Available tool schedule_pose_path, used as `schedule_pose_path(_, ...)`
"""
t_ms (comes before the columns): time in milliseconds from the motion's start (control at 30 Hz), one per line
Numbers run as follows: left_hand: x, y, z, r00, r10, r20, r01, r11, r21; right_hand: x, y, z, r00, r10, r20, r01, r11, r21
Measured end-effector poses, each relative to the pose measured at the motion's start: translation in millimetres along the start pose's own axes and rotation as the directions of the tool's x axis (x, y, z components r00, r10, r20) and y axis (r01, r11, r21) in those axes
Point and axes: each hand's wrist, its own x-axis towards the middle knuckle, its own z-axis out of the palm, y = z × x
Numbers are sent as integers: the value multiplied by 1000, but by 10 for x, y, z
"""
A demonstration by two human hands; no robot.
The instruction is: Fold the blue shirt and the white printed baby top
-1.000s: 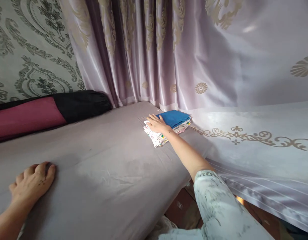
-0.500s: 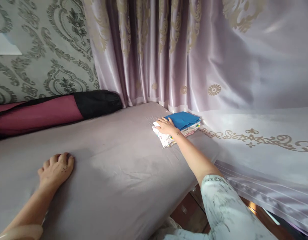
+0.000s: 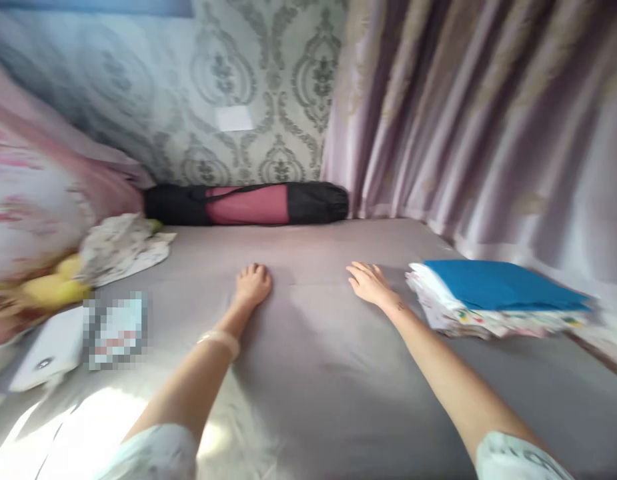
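My left hand (image 3: 253, 285) rests on the grey bed sheet (image 3: 308, 387), its knuckles up and its fingers a little bent, holding nothing that I can see. A pale bangle (image 3: 219, 341) circles that wrist. To the right, my right hand (image 3: 371, 283) is open over the sheet, fingers stretched out and nothing in them. Just beyond it on the right lies a stack of folded cloths (image 3: 488, 323), topped by a blue folded cloth (image 3: 503, 283). White and printed layers show below the blue one. The right hand and the stack are apart.
A long black and pink bag (image 3: 251, 203) lies along the patterned wall. Curtains (image 3: 403, 120) hang on the right. At left are a crumpled cloth (image 3: 125, 247), a yellow plush-looking item (image 3: 53, 287), a white flat case (image 3: 55, 347) and a blurred-out packet (image 3: 118, 333).
My right hand has left the stack of cloths and moved left onto the sheet area. The view has swung left, bringing in the things at the left. My left hand stays on the bed.
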Motion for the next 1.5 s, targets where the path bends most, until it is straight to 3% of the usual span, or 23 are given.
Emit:
schedule_pose_path(267,13,-74,-4,999,16,-37,-19,998,-67,637,-874,469,980,-191,-47,194,978,73)
schedule_pose_path(500,53,-138,76,995,28,-97,-34,997,-64,860,-1550,574,965,-251,-74,258,961,97)
schedule_pose_path(667,74,-158,117,993,53,-109,-60,997,-58,882,-1746,640,973,-215,-79,222,972,83)
schedule_pose_path(933,194,-248,121,990,104,-92,-106,994,-20,841,-1775,773,967,-190,-168,195,981,12)
schedule_pose_path(1067,419,-575,10,965,263,-6,-258,944,-207,838,-1781,772,963,-197,-183,200,980,-3)
schedule_pose_path(1133,533,-803,-58,968,250,35,-225,917,-329,839,-1784,776,961,-202,-188,204,979,-5)
schedule_pose_path(1200,617,-1056,-125,995,99,22,-85,929,-361,838,-1787,784,960,-201,-197,203,979,-7)
schedule_pose_path(1300,673,-1467,-220,999,-47,-9,41,946,-321,832,-1792,788,957,-194,-214,197,980,-8)
schedule_pose_path(1500,614,-2277,-441,936,-341,-88,318,925,-206,823,-1795,779,958,-195,-208,196,980,-20)
